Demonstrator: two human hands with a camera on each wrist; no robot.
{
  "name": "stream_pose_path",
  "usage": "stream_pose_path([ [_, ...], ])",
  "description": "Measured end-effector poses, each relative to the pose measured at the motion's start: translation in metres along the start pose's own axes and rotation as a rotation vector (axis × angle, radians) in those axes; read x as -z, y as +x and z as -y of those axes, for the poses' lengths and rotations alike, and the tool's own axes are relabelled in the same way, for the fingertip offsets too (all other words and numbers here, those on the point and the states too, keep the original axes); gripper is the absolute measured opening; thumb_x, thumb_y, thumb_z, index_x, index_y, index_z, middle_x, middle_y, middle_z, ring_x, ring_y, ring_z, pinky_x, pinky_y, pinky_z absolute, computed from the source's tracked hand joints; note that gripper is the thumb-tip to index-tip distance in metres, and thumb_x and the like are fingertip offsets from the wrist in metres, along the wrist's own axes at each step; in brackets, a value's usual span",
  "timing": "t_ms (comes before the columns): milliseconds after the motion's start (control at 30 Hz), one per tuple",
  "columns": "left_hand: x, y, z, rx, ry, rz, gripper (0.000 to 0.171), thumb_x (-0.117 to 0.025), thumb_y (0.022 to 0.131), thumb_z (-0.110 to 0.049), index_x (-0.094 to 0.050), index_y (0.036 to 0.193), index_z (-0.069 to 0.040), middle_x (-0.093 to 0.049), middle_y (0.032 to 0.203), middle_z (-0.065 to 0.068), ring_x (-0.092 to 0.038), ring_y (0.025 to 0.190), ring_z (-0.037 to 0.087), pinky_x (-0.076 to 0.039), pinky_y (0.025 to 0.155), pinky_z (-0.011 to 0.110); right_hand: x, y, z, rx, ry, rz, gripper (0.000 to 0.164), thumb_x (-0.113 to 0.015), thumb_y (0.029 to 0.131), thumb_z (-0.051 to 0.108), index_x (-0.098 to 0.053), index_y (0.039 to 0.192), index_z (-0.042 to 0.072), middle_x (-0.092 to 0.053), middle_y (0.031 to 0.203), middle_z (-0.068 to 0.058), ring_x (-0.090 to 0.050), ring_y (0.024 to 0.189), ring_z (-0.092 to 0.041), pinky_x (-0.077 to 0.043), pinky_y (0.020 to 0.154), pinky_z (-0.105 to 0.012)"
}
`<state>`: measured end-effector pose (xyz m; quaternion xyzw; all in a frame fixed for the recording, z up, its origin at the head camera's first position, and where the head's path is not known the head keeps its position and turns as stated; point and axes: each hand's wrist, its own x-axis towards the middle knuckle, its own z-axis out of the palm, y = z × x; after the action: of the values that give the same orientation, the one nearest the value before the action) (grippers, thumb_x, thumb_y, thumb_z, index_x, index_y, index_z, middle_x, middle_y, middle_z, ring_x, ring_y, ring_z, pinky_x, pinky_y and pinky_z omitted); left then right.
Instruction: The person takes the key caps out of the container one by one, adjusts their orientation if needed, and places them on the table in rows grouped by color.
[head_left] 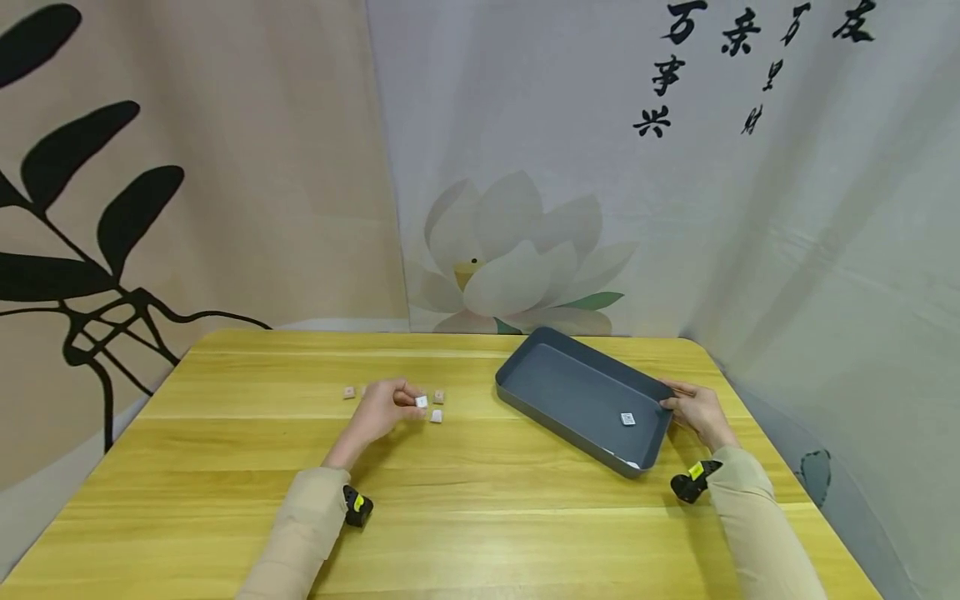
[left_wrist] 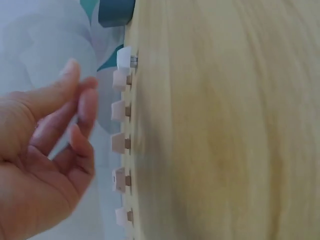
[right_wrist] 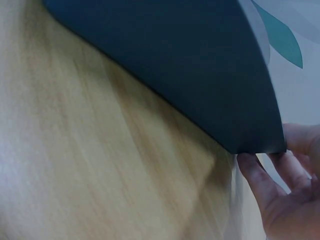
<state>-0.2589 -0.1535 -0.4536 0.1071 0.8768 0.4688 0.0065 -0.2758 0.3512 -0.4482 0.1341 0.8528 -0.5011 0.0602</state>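
Observation:
My left hand (head_left: 390, 407) pinches a white keycap (head_left: 422, 402) between thumb and fingertips in the head view; the left wrist view does not clearly show it. Beside those fingertips, a pinkish keycap (head_left: 438, 397) and a whiter keycap (head_left: 437, 417) sit on the table. Several keycaps stand in a row in the left wrist view, such as a pinkish keycap (left_wrist: 118, 142). At the right, my right hand (head_left: 697, 410) grips the corner of a dark grey rectangular tray (head_left: 573, 446), with fingertips by its lower edge (right_wrist: 257, 150). One white keycap (head_left: 627, 419) lies inside the tray.
Another keycap (head_left: 348, 392) lies left of my left hand. A second white piece (head_left: 632, 465) shows at the tray's near end. The wooden table (head_left: 487, 533) reaches back to a printed curtain (head_left: 517, 125). Black wrist cameras hang beneath both cuffs.

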Motion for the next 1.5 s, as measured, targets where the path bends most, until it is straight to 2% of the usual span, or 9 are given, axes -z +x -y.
stream_pose_path([
  [233,0.004,-0.004,0.002,0.016,0.085,0.022,0.014,-0.077,0.076,-0.006,-0.072,0.088,-0.002,-0.071,0.087,0.010,-0.063,0.077,0.016,-0.051,0.064,0.025,0.000,0.000,0.001,0.007,-0.036,0.009,0.053,-0.053,0.093,0.008,-0.040,0.144,0.004,-0.032,0.149,-0.029,-0.057,0.084,0.006,-0.052,0.072,-0.016],
  [500,0.001,0.002,0.003,0.116,0.156,0.056,0.018,-0.078,0.075,-0.005,-0.074,0.093,-0.002,-0.069,0.085,0.009,-0.058,0.075,0.014,-0.044,0.063,0.023,0.000,0.000,0.003,-0.006,-0.021,0.025,0.054,-0.053,0.093,0.007,-0.038,0.145,0.003,-0.029,0.150,-0.029,-0.059,0.076,0.004,-0.051,0.071,-0.017],
  [600,0.000,0.004,0.004,0.129,0.176,0.063,0.020,-0.078,0.075,-0.006,-0.074,0.094,-0.002,-0.069,0.084,0.008,-0.057,0.073,0.013,-0.043,0.061,0.022,-0.001,0.000,0.003,-0.003,-0.028,0.031,0.055,-0.054,0.093,0.008,-0.037,0.145,0.004,-0.027,0.151,-0.028,-0.064,0.100,-0.014,-0.052,0.076,-0.019],
  [733,-0.001,0.006,0.005,0.134,0.169,0.069,0.022,-0.078,0.075,-0.005,-0.074,0.097,-0.001,-0.069,0.084,0.008,-0.057,0.073,0.014,-0.044,0.061,0.022,-0.002,0.001,0.002,0.008,-0.037,0.035,0.056,-0.054,0.093,0.008,-0.037,0.146,0.003,-0.027,0.151,-0.029,-0.046,0.129,-0.033,-0.051,0.078,-0.018],
  [900,-0.002,0.007,0.005,0.127,0.168,0.074,0.023,-0.077,0.075,-0.003,-0.074,0.098,0.000,-0.069,0.083,0.007,-0.057,0.073,0.013,-0.043,0.062,0.022,-0.001,0.001,0.002,0.003,-0.033,0.027,0.055,-0.054,0.092,0.007,-0.038,0.145,0.003,-0.029,0.150,-0.029,-0.059,0.109,-0.015,-0.051,0.072,-0.015],
  [1067,-0.001,0.007,0.007,0.122,0.152,0.077,0.023,-0.076,0.075,0.000,-0.073,0.098,0.001,-0.069,0.084,0.009,-0.057,0.074,0.014,-0.043,0.062,0.023,-0.002,0.002,0.001,0.002,0.001,0.029,0.055,-0.055,0.092,0.005,-0.039,0.144,0.003,-0.033,0.148,-0.028,-0.058,0.082,0.005,-0.051,0.068,-0.017],
  [1333,0.005,0.005,0.009,0.130,0.112,0.080,0.028,-0.076,0.076,-0.002,-0.070,0.103,0.002,-0.068,0.090,0.012,-0.058,0.079,0.017,-0.046,0.062,0.023,-0.002,0.002,0.001,0.014,0.027,0.031,0.055,-0.055,0.092,0.003,-0.038,0.145,0.003,-0.038,0.146,-0.026,-0.056,0.065,0.004,-0.050,0.062,-0.020],
  [1400,0.007,0.005,0.007,0.110,0.103,0.064,0.030,-0.075,0.076,-0.002,-0.069,0.105,0.002,-0.067,0.091,0.013,-0.059,0.080,0.018,-0.047,0.062,0.023,-0.001,0.002,0.002,0.020,0.032,0.035,0.055,-0.054,0.092,0.003,-0.037,0.145,0.002,-0.037,0.146,-0.026,-0.052,0.061,0.004,-0.048,0.061,-0.019],
  [1500,0.006,0.006,0.000,0.026,0.080,0.041,0.031,-0.073,0.078,-0.002,-0.068,0.108,0.002,-0.067,0.091,0.013,-0.061,0.080,0.018,-0.050,0.064,0.023,-0.001,0.002,0.001,0.025,0.043,0.039,0.056,-0.054,0.092,0.003,-0.037,0.145,0.001,-0.036,0.146,-0.027,-0.051,0.060,0.005,-0.049,0.061,-0.018],
])
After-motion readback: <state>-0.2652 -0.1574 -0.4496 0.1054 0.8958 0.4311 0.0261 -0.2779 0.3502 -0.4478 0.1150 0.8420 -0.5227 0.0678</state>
